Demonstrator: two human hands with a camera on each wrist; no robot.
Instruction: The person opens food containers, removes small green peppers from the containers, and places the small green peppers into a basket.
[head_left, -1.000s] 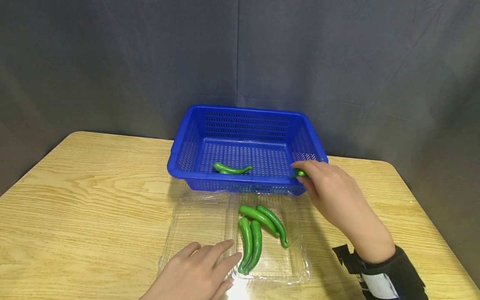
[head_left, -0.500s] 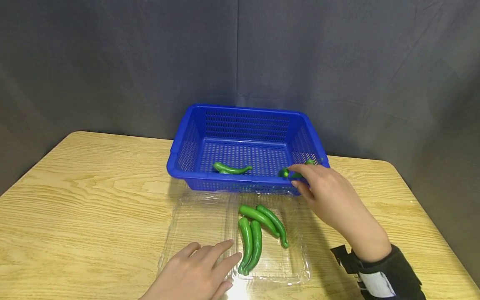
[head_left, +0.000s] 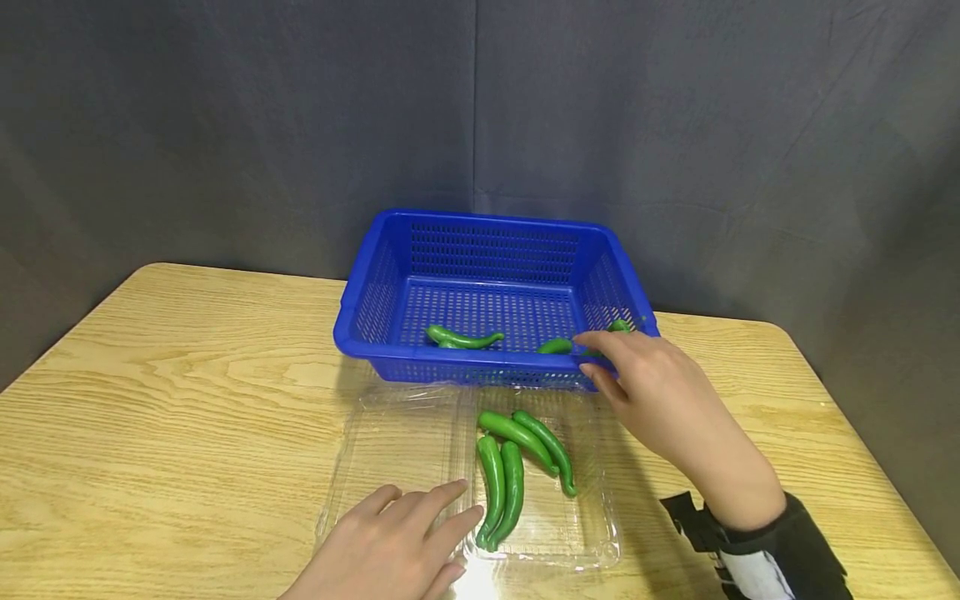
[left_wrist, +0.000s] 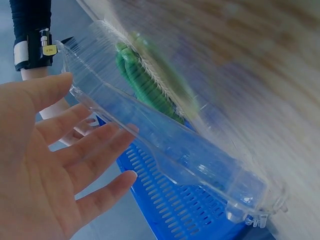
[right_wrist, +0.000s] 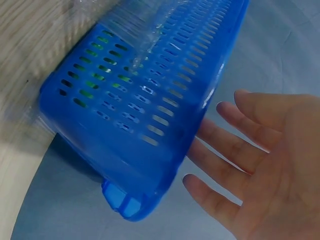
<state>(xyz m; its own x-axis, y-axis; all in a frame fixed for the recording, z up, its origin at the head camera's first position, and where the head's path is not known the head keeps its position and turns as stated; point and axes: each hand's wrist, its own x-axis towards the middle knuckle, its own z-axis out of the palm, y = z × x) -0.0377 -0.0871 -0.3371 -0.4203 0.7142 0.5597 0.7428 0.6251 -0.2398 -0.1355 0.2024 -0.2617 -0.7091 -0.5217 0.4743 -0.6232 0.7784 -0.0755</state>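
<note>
My right hand (head_left: 651,379) is over the front right corner of the blue plastic basket (head_left: 487,357), fingertips just inside the rim and apart. In the right wrist view its fingers (right_wrist: 220,135) are loosely extended with nothing between them. A green chili pepper (head_left: 555,345) lies in the basket beside the fingertips; another green pepper (head_left: 619,325) shows partly behind the hand. My left hand (head_left: 393,542) lies over the near part of an opened clear plastic clamshell box (head_left: 390,450), fingers spread. Several green peppers (head_left: 512,492) lie in the box's right half.
At the basket's front left lies a curved green pepper (head_left: 467,340), overlapping another one. The basket stands at the back of the wooden table (head_left: 187,400), close to a grey curtain (head_left: 300,125). The clamshell sits directly in front of the basket.
My right hand has shifted slightly left and released the pepper it pinched one second ago. That pepper now lies in the basket, left of the fingertips. The left hand has stayed still.
</note>
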